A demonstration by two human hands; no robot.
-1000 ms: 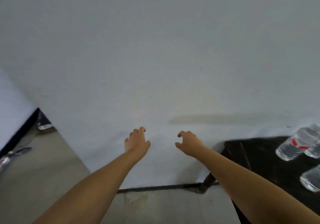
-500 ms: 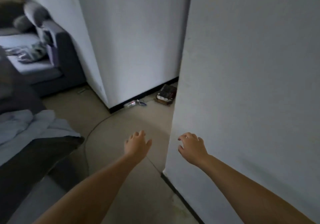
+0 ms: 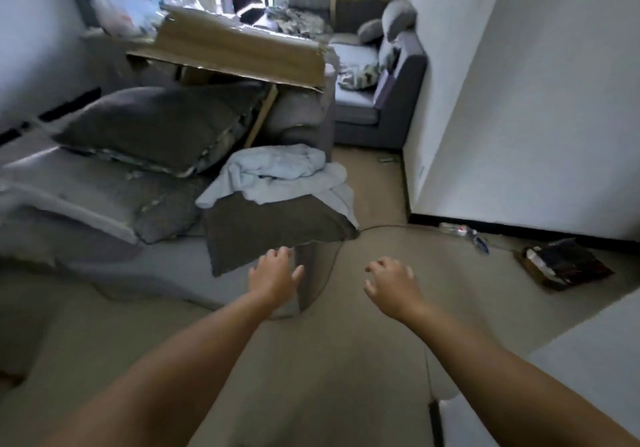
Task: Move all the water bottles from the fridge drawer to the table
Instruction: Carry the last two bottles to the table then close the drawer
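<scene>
Both hands, left and right, reach out empty, each grip loosely spread. No fridge drawer or bench in sight. Filled bottles should be heavyish, slick; take them mid-body.

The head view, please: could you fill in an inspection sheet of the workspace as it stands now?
Surface: beige floor; no table in view.
Job's things: no fridge drawer in view; one plastic bottle lies on the floor by the wall, and whether it belongs to the job cannot be told.
Clutter: pale blanket on a dark cushion; cardboard sheet; open box on the floor.
Hands: left hand and right hand held out, fingers loose, holding nothing.
Cables: thin cord across the floor.
Surroundings: grey sofa, white walls, window at the back.
</scene>
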